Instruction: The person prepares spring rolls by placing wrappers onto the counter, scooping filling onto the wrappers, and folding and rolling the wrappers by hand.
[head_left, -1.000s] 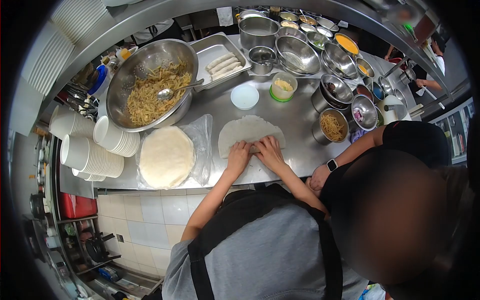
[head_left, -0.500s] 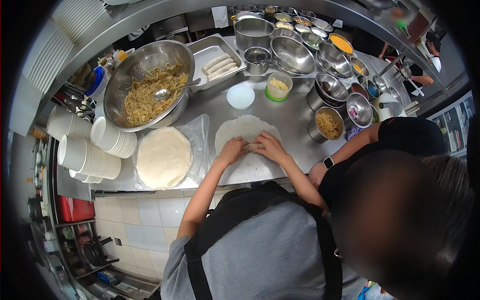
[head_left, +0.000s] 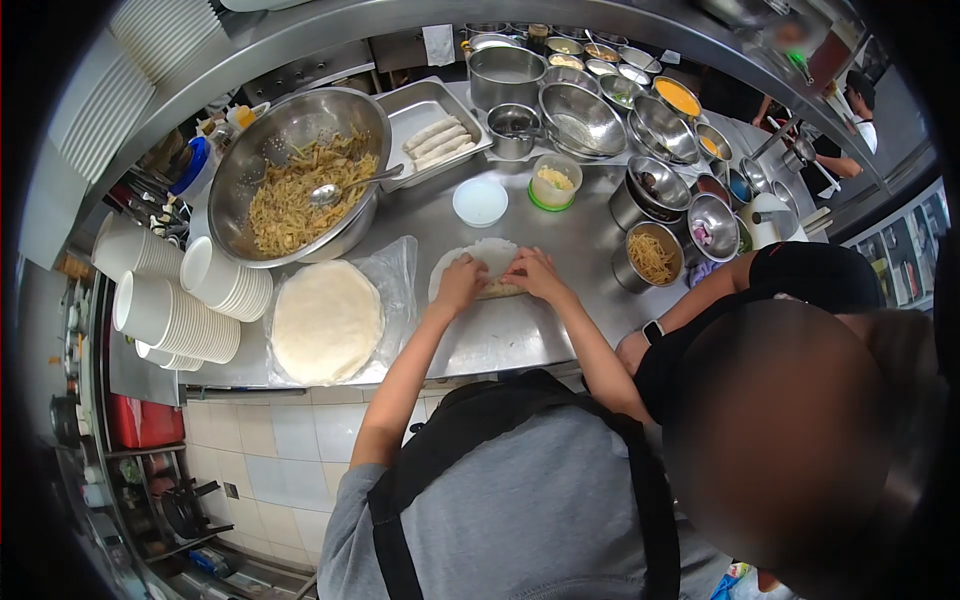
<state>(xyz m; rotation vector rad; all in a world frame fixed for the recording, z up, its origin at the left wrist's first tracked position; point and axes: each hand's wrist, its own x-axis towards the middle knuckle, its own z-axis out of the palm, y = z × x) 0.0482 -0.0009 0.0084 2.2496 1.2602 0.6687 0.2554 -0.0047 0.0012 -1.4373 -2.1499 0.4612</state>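
Observation:
A thin, pale spring roll wrapper (head_left: 488, 246) lies on the steel counter, partly folded round a filling along its near edge. My left hand (head_left: 461, 282) has its fingers curled on the wrapper's left side. At the right end, my right hand (head_left: 537, 274) grips the folded dough with bent fingers. Most of the filling is hidden. To the left, a stack of round wrappers (head_left: 328, 322) sits on clear plastic. Beyond my hands stand a small white bowl (head_left: 480, 203) and a green-rimmed tub (head_left: 555, 182) with yellow bits inside.
A large steel bowl of shredded filling (head_left: 310, 195) holds a spoon. Behind it, a metal tray (head_left: 408, 118) carries several finished rolls (head_left: 440, 142). Paper cups (head_left: 190, 318) are stacked at left; steel containers (head_left: 650, 255) crowd the right. A co-worker's arm (head_left: 690, 300) rests close on my right.
The wrapper's right side has been folded inward, so it spreads less widely. My hands have shifted slightly away from me and to the left. The camera view has moved a little.

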